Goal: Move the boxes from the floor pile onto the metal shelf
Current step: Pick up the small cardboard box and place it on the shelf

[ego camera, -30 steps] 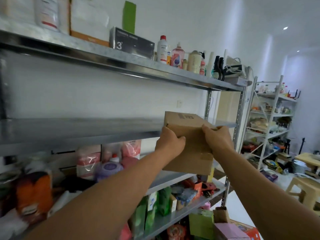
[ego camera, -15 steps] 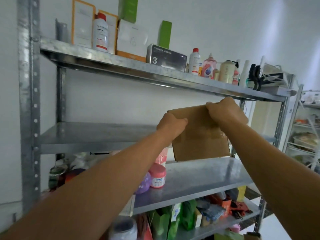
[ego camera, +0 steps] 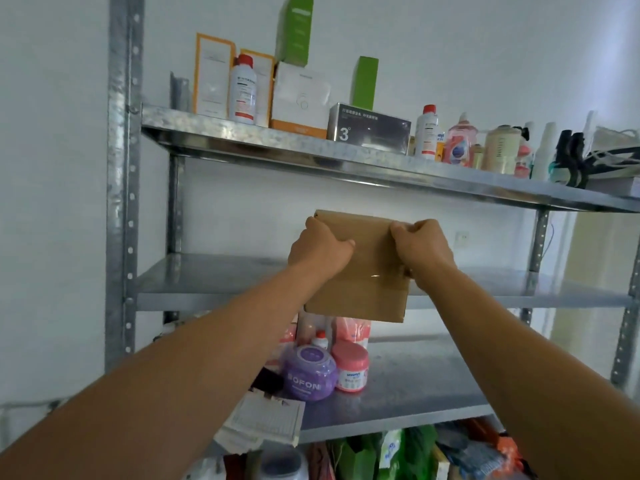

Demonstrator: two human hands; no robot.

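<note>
The cardboard box [ego camera: 363, 268] is standing nearly upright in front of the second shelf [ego camera: 214, 282] of the metal rack, its broad taped face turned toward the camera and its long axis running left to right. The left hand [ego camera: 320, 249] is gripping its upper left edge with curled fingers, while the right hand [ego camera: 424, 251] is clasping the upper right edge. Both forearms are reaching up and forward, converging on the box.

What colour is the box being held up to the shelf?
The box is plain cardboard brown, with clear tape across it; the head view shows it best.
</note>
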